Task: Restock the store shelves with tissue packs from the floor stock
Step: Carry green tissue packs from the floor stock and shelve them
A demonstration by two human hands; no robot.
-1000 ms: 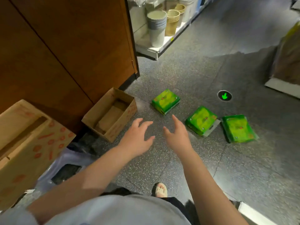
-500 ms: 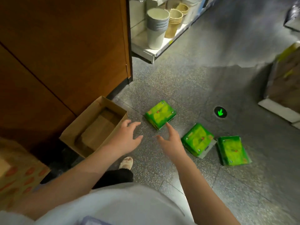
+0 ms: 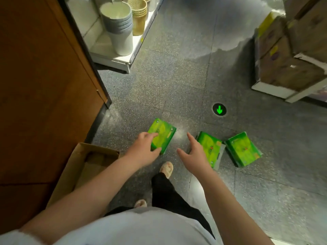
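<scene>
Early in task by look of it: three green tissue packs on floor [image 3: 177, 82], none lifted, none shelved.

Left pack [image 3: 163, 135] under left hand [image 3: 141, 152], fingers spread over near edge, thumb at near corner; touching or just above, cannot tell; no grip closed.

Middle pack [image 3: 211, 147] just right of right hand [image 3: 193, 152], fingers spread, empty.

Right pack [image 3: 243, 151] beside middle one, untouched.

Open cardboard box [image 3: 85, 167] near left.

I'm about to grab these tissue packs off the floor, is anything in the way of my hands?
Nothing visible. The left hand already overlaps the nearest green pack, and the right hand reaches over bare floor beside the middle pack.
</scene>
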